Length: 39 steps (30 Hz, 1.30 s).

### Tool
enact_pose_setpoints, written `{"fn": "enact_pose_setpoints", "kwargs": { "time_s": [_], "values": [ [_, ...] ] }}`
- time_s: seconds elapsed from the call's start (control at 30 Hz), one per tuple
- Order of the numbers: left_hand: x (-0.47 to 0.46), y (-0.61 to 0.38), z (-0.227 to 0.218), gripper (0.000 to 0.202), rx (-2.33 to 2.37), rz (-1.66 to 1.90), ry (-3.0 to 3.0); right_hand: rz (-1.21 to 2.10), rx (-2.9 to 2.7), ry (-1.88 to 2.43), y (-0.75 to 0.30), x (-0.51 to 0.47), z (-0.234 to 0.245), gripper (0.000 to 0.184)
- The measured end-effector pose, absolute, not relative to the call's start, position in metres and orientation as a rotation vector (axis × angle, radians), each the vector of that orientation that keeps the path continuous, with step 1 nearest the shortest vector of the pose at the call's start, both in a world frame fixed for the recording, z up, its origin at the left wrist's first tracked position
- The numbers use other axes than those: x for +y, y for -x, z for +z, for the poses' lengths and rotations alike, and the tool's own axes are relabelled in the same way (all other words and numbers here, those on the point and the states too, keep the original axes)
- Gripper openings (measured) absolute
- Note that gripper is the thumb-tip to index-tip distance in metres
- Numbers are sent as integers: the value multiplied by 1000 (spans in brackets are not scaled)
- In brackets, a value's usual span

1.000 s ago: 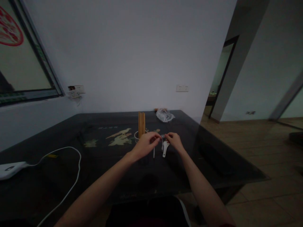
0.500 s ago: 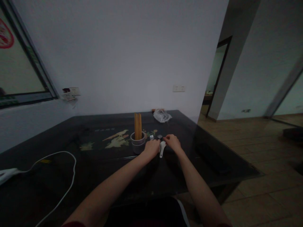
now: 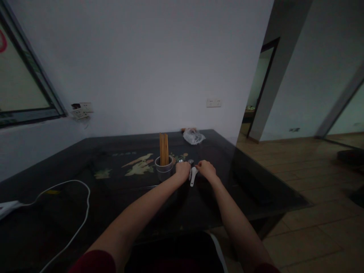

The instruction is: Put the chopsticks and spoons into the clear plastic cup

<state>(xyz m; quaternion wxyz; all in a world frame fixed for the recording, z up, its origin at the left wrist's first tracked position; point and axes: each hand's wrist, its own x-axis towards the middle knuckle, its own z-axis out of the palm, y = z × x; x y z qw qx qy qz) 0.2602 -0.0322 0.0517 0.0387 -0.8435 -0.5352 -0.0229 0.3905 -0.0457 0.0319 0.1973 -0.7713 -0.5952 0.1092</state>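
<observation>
My left hand [image 3: 183, 171], fingers curled down and closed, is just right of the chopstick cup [image 3: 164, 174]; whatever it grips is hidden beneath it. Wooden chopsticks [image 3: 163, 149] stand upright in that metal cup. Between my hands a white spoon [image 3: 193, 176] lies on the dark table, its handle toward me. A sliver of white shows along my left hand's right edge. My right hand [image 3: 206, 169] has its fingertips pinched together close to the white spoon's bowl; anything in them is too small to make out. Shiny metal spoon bowls [image 3: 190, 162] show just beyond my hands.
A crumpled clear plastic bag [image 3: 193, 137] lies at the table's back edge by the wall. On the left, a white cable [image 3: 88, 197] runs from a white power strip [image 3: 8, 208]. A dark, flat object rests on the table's right side. Wall sockets [image 3: 214, 102] are behind.
My left hand has moved slightly up and right, now partly covering a metal spoon bowl. The right hand keeps its pinch near the white spoon, which looks slightly more tilted. The view has shifted slightly.
</observation>
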Motion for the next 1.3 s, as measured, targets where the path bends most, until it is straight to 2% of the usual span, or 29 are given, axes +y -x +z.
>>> {"fn": "enact_pose_setpoints", "kwargs": {
  "time_s": [0.27, 0.87, 1.3],
  "values": [
    [-25, -259, 48, 25, -1700, -98, 2548, 298, -1689, 2160, -389, -50, 34, 24],
    [-27, -263, 43, 35, -1829, -184, 2534, 316, -1695, 2175, -388, -49, 34, 26],
    [-32, -253, 64, 25, -1752, -259, 2613, 365, -1707, 2229, -387, -50, 40, 27]
  ]
}}
